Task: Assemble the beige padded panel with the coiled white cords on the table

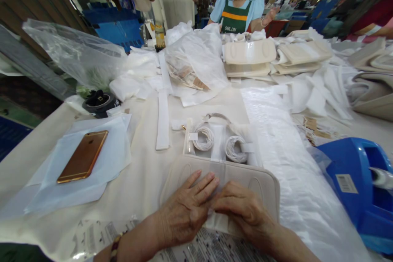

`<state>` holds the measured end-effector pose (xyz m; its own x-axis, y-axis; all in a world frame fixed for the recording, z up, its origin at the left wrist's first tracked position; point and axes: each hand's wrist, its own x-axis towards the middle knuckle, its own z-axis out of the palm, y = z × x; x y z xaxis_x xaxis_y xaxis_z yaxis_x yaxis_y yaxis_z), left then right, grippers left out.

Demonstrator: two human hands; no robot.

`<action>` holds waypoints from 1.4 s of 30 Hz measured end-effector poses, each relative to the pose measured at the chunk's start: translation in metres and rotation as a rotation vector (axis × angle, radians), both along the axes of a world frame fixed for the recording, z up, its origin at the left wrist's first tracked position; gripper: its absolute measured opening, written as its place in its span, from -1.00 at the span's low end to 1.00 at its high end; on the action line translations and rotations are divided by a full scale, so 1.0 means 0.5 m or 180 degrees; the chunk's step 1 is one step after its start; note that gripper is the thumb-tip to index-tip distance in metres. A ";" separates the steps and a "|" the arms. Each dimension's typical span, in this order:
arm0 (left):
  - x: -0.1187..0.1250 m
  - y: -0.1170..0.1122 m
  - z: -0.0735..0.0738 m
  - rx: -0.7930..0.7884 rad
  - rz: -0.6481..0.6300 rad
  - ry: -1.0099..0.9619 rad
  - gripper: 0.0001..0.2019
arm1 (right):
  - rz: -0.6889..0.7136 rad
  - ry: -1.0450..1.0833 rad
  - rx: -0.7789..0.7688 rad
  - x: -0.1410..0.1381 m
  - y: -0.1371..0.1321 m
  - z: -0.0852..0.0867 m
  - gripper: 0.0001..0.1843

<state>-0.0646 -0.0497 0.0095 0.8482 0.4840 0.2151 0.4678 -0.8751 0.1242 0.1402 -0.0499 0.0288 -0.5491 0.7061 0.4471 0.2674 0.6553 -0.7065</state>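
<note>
A beige handbag (266, 182) lies flat before me, its flap toward me. My left hand (186, 208) rests on the flap, palm down with fingers stretched out. Beside it my right hand (245, 208) is closed, fingertips pinched together at the flap's middle against the left hand. What they pinch is hidden; a clear strip runs over the flap near there. Beyond the flap sit two coils wrapped in white (204, 138), held with white tabs, and a curved handle (219, 116). Printed clear plastic (104, 237) lies under my forearms.
A gold-brown phone (82, 157) lies on white sheets at left, near a black tape roll (101, 104). A blue tape dispenser (346, 180) stands right, beside white wrapping (285, 151). Stacked beige bags (250, 52) and crumpled plastic (196, 49) fill the back; a person in an apron stands beyond.
</note>
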 end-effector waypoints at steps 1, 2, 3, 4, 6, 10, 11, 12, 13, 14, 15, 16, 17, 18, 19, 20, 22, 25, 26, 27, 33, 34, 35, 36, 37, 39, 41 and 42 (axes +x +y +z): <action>0.000 0.000 -0.001 -0.0011 -0.0007 0.0013 -0.67 | 0.0012 -0.0049 0.0030 0.000 0.002 -0.001 -0.74; 0.000 0.000 -0.001 -0.0020 -0.0008 0.0005 -0.70 | -0.0029 -0.0137 0.0072 0.000 0.004 -0.004 -0.74; 0.000 0.000 -0.002 -0.0031 -0.0004 -0.0015 -0.73 | -0.0107 -0.0236 0.0125 0.000 0.006 -0.007 -0.74; 0.001 0.000 -0.003 -0.0041 0.0007 -0.0041 -0.76 | -0.0183 -0.0329 0.0177 -0.001 0.008 -0.012 -0.75; 0.002 0.000 -0.004 -0.0052 0.0045 -0.0087 -0.79 | -0.0259 -0.0429 0.0260 -0.003 0.010 -0.021 -0.74; 0.002 -0.001 -0.001 -0.0170 0.0043 -0.0204 -0.81 | -0.0371 -0.0455 0.0331 -0.008 0.005 -0.033 -0.71; 0.002 -0.001 0.000 -0.0216 0.0032 -0.0218 -0.82 | -0.0416 -0.0452 0.0360 -0.009 0.003 -0.034 -0.71; 0.001 0.000 0.001 -0.0252 0.0020 -0.0236 -0.83 | -0.0458 -0.0454 0.0382 -0.010 0.001 -0.035 -0.71; 0.001 0.000 0.002 -0.0279 0.0021 -0.0254 -0.84 | -0.0494 -0.0457 0.0396 -0.010 -0.001 -0.035 -0.71; 0.001 0.001 0.003 -0.0299 0.0035 -0.0266 -0.84 | -0.0530 -0.0458 0.0396 -0.011 -0.002 -0.036 -0.71; 0.001 0.001 0.003 -0.0314 0.0052 -0.0276 -0.84 | -0.0558 -0.0459 0.0389 -0.011 -0.003 -0.036 -0.71; 0.001 0.001 0.004 -0.0317 0.0055 -0.0298 -0.84 | -0.0583 -0.0461 0.0387 -0.011 -0.004 -0.037 -0.70; 0.001 0.001 0.004 -0.0317 0.0053 -0.0306 -0.84 | -0.0604 -0.0468 0.0390 -0.012 -0.005 -0.038 -0.70; 0.001 0.002 0.005 -0.0317 0.0046 -0.0305 -0.83 | -0.0625 -0.0474 0.0400 -0.012 -0.006 -0.039 -0.69; 0.002 0.002 0.005 -0.0318 0.0033 -0.0294 -0.82 | -0.0649 -0.0473 0.0417 -0.013 -0.007 -0.042 -0.69; 0.002 0.002 0.006 -0.0318 0.0028 -0.0285 -0.81 | -0.0680 -0.0471 0.0438 -0.013 -0.009 -0.045 -0.69; 0.002 0.003 0.008 -0.0339 0.0058 -0.0254 -0.81 | -0.0741 -0.0473 0.0475 -0.015 -0.012 -0.052 -0.70; 0.002 0.003 0.012 -0.0364 0.0051 -0.0197 -0.78 | -0.0814 -0.0502 0.0535 -0.018 -0.017 -0.062 -0.73; 0.001 0.003 0.013 -0.0371 0.0031 -0.0169 -0.75 | -0.0837 -0.0510 0.0563 -0.019 -0.017 -0.064 -0.73; 0.001 0.003 0.012 -0.0373 0.0014 -0.0161 -0.73 | -0.0859 -0.0507 0.0599 -0.020 -0.018 -0.066 -0.74; -0.005 0.002 0.003 -0.0380 0.0033 -0.0608 -0.91 | -0.1082 -0.0643 0.0842 -0.028 -0.018 -0.070 -0.72; -0.006 0.002 0.004 -0.0382 0.0029 -0.0683 -0.91 | -0.1119 -0.0695 0.0842 -0.030 -0.019 -0.071 -0.72; -0.007 0.002 0.007 -0.0392 0.0045 -0.0749 -0.90 | -0.1154 -0.0733 0.0833 -0.031 -0.019 -0.071 -0.71; -0.007 0.001 0.010 -0.0391 0.0078 -0.0825 -0.88 | -0.1186 -0.0761 0.0815 -0.033 -0.019 -0.072 -0.71; -0.006 -0.002 0.013 -0.0355 0.0121 -0.0912 -0.86 | -0.1212 -0.0775 0.0806 -0.034 -0.019 -0.073 -0.71; 0.001 -0.013 0.017 -0.0192 0.0135 -0.1021 -0.84 | -0.1259 -0.0721 0.0865 -0.036 -0.019 -0.075 -0.71; 0.014 -0.029 0.012 0.0103 0.0059 -0.1007 -0.81 | -0.1286 -0.0661 0.0927 -0.037 -0.019 -0.077 -0.69; 0.022 -0.037 0.005 0.0285 0.0050 -0.0956 -0.79 | -0.1297 -0.0642 0.0945 -0.037 -0.019 -0.079 -0.68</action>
<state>-0.0537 -0.0685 0.0119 0.7330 0.4642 0.4972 0.4353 -0.8818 0.1815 0.1217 -0.0593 -0.0105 -0.3529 0.7391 0.5738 0.6527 0.6338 -0.4150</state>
